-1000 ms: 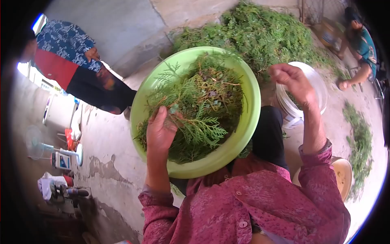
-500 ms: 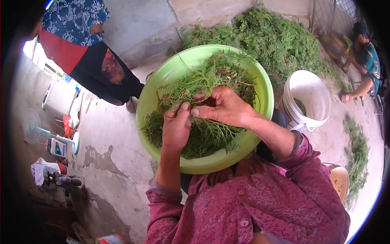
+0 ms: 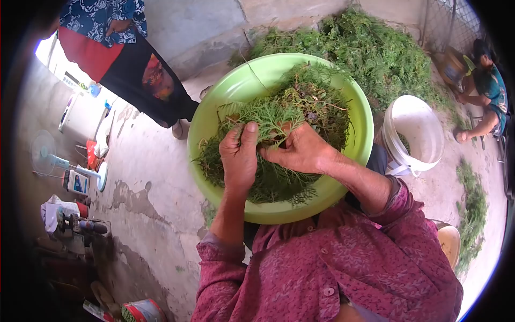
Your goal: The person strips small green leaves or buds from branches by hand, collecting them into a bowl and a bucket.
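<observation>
A light-green plastic basin point(image 3: 228, 88) rests on my lap, holding a heap of cut evergreen foliage point(image 3: 322, 104) with some brownish bits on top. Over it, my left hand point(image 3: 240, 156) pinches a flat, feathery evergreen sprig point(image 3: 272, 119) between thumb and fingers. Close beside it, my right hand point(image 3: 304, 150) is closed on the same sprig from the right, thumb pointing left. The sprig fans out above both hands. My fingertips partly hide its stem.
Behind the basin lies a big pile of green branches point(image 3: 370, 59). A white bucket point(image 3: 414, 129) stands at right, near a smaller strip of foliage point(image 3: 472, 209). One person point(image 3: 123, 64) stands at upper left; another point(image 3: 491, 91) sits far right. A fan point(image 3: 70, 163) is at left.
My hands have drawn slightly apart, and the sprig between them now stands up more visibly. The view has shifted a little. The standing person's hand has moved.
</observation>
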### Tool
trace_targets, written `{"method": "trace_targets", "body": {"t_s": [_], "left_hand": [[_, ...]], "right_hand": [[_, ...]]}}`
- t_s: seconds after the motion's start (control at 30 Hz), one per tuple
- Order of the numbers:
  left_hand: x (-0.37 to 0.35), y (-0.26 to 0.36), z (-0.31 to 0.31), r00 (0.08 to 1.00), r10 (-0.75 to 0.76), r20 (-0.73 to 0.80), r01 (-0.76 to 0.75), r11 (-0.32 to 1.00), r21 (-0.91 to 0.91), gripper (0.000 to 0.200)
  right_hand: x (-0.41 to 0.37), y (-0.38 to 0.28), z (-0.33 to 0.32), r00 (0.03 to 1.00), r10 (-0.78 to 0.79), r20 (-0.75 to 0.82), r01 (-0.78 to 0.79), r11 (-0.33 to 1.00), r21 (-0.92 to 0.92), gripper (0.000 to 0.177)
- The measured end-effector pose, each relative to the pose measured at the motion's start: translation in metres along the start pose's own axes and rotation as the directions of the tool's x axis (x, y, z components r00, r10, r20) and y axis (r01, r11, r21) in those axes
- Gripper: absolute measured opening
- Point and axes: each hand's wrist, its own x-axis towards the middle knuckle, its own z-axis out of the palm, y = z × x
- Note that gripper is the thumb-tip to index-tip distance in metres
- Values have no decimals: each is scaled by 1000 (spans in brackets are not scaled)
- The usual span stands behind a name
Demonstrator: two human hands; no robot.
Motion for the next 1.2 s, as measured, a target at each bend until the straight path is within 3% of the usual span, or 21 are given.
{"method": "trace_targets", "body": {"t_s": [0.1, 0.13, 0.17, 0.2, 0.23, 0.3, 0.33, 0.37, 0.43, 0.47, 0.57, 0.7, 0.8, 0.9, 0.97, 1.03, 1.07, 1.1, 1.13, 1.17, 1.2], "left_hand": [[0, 1, 3, 997, 58, -49, -56, 997, 44, 22], [3, 5, 3, 997, 58, -49, -56, 997, 44, 22], [7, 11, 1, 983, -79, -163, 83, 996, 16, 22], [9, 16, -2, 937, -212, -276, 211, 977, -31, 22], [8, 14, -6, 933, -188, -307, 186, 982, -34, 22], [14, 22, -32, 994, 22, -105, 18, 930, 367, 26], [15, 27, -26, 958, -177, -225, 182, 983, 2, 24], [11, 39, -23, 967, -207, -148, 196, 977, -85, 24], [8, 39, -22, 991, -129, -29, 119, 964, -239, 22], [2, 39, -22, 990, -122, -68, 102, 965, -242, 22], [-5, 29, -18, 972, -233, 7, 220, 907, -359, 22], [-14, 21, -17, 956, -293, 20, 278, 879, -388, 25], [-21, 23, -22, 945, -315, 88, 324, 867, -378, 22], [-27, 22, -22, 943, -322, 88, 332, 879, -341, 22], [-34, 19, -25, 942, -315, 115, 335, 866, -372, 21], [-39, 23, -28, 924, -371, 96, 380, 852, -360, 22], [-37, 22, -29, 927, -372, 49, 360, 845, -396, 20], [-36, 21, -26, 925, -380, 25, 353, 831, -430, 19], [-39, 24, -26, 906, -413, 90, 397, 759, -516, 19], [-38, 27, -31, 887, -437, 148, 434, 683, -588, 18], [-39, 25, -34, 878, -431, 209, 460, 638, -618, 19]], "right_hand": [[-4, -15, -3, 992, 123, 35, -128, 972, 195, 20], [-4, -21, -3, 944, 313, 106, -329, 914, 236, 20], [-4, -24, -3, 855, 484, 185, -518, 815, 258, 22], [-10, -22, -1, 888, 378, 261, -453, 821, 349, 19], [-18, -19, 1, 908, 246, 341, -383, 817, 430, 17], [-23, -14, 7, 867, 218, 448, -474, 640, 605, 14], [-22, -20, 4, 857, 304, 415, -515, 479, 711, 15], [-16, -3, -3, 890, 186, 417, -453, 469, 758, 18], [0, 7, -10, 894, 253, 370, -446, 421, 790, 21], [2, 4, -9, 907, 233, 350, -416, 378, 827, 23], [6, 6, -15, 943, 251, 220, -325, 542, 775, 26], [5, 0, -3, 966, 231, 115, -229, 562, 795, 27], [10, -6, 9, 969, 241, 49, -222, 766, 603, 35], [3, -21, 15, 962, 244, 123, -263, 705, 659, 32], [2, -8, 13, 965, 233, 122, -261, 783, 564, 30], [4, -21, 16, 952, 288, 106, -304, 932, 199, 29], [4, -9, 17, 933, 347, 93, -358, 922, 147, 31], [-6, 3, 22, 941, 333, 54, -308, 780, 545, 35], [-11, -15, 24, 941, 325, 90, -317, 760, 568, 36], [-5, -28, 23, 911, 404, 77, -403, 838, 367, 28], [0, -29, 20, 893, 417, 170, -449, 803, 393, 21]]}}
